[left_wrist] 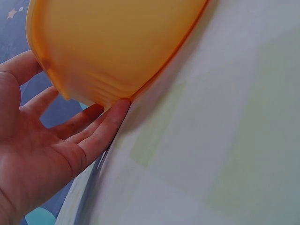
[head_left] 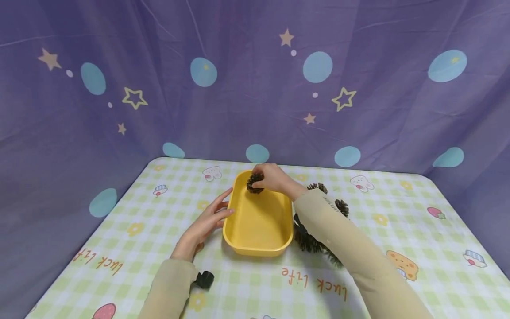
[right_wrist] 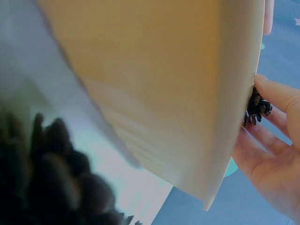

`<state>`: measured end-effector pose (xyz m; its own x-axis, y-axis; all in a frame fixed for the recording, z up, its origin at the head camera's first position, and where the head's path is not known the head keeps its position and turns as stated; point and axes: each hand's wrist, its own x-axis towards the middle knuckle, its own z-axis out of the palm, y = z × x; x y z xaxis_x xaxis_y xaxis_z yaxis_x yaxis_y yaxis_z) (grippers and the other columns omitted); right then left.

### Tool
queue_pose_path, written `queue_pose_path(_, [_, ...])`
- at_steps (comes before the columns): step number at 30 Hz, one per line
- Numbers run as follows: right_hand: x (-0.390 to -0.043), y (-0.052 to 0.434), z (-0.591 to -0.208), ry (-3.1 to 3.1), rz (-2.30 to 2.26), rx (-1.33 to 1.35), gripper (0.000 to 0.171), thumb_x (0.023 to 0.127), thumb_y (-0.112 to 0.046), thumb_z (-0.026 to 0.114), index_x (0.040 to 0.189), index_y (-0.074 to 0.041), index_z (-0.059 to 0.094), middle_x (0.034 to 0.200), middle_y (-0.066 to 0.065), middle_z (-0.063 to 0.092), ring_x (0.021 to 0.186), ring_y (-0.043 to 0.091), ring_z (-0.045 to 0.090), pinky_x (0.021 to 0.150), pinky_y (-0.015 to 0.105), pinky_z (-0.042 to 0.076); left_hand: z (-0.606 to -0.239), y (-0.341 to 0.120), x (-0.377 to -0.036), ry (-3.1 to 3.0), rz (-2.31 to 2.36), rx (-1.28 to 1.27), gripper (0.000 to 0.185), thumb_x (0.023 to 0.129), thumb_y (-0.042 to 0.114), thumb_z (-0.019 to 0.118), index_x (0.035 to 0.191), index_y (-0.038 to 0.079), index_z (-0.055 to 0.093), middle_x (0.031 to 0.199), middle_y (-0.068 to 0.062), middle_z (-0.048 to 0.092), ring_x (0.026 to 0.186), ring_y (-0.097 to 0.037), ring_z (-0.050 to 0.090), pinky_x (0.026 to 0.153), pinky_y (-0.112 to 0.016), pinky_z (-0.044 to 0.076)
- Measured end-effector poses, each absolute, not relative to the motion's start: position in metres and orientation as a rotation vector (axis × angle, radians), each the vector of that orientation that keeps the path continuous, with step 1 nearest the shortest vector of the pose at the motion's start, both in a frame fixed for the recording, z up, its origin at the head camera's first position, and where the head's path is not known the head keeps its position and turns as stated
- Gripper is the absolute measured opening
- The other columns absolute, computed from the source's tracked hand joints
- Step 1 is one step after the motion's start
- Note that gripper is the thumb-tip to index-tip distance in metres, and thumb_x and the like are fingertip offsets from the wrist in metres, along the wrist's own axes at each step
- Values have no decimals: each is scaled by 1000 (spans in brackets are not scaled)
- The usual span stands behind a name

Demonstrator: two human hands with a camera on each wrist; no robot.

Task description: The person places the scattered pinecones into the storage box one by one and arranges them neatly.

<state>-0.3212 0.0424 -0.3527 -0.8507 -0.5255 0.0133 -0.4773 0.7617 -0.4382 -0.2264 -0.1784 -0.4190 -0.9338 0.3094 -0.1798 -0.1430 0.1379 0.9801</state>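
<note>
A yellow rectangular tub stands on the table. Inside its far left part, a dark brown pine cone is gripped by my right hand, which reaches in over the right rim. The right wrist view shows part of that pine cone between thumb and fingers, the rest hidden by the tub wall. My left hand touches the tub's left side with spread, nearly straight fingers. In the left wrist view its fingertips rest against the tub's outer wall.
Several more pine cones lie right of the tub, partly hidden under my right sleeve. A checked cloth covers the table. A purple curtain hangs behind. A small black object is by the left cuff.
</note>
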Motion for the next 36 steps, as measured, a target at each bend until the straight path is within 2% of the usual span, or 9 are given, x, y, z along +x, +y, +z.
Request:
queue_pose_path(8, [-327, 38, -351, 2821, -569, -785, 42, 83, -24, 67, 121, -11, 57, 119, 6, 59, 112, 23, 51, 95, 35, 44, -420, -179, -226, 2098, 1855, 136, 59, 89, 27, 58, 135, 50, 30, 136, -4, 38, 118, -25, 47, 97, -43, 43])
queue_pose_path(19, [-327, 37, -364, 2824, -546, -850, 37, 81, -21, 69, 115, -9, 59, 112, 8, 61, 104, 22, 55, 90, 35, 46, -421, -179, -227, 2071, 1865, 177, 61, 88, 30, 59, 137, 46, 28, 138, -8, 34, 119, -29, 46, 95, -42, 45])
queue_pose_path(30, [-332, 39, -366, 2840, -502, -879, 42, 81, -20, 69, 119, -6, 58, 113, 9, 61, 105, 22, 56, 91, 34, 46, -416, -178, -225, 2070, 1853, 185, 60, 92, 22, 54, 140, 44, 24, 138, -10, 35, 121, -30, 44, 95, -44, 44])
queue_pose_path(36, [-329, 40, -359, 2817, -508, -844, 41, 82, -20, 68, 120, -7, 57, 112, 7, 60, 102, 21, 55, 89, 34, 47, -419, -180, -226, 2078, 1862, 175, 59, 91, 23, 55, 138, 47, 27, 136, -8, 37, 118, -28, 46, 95, -43, 45])
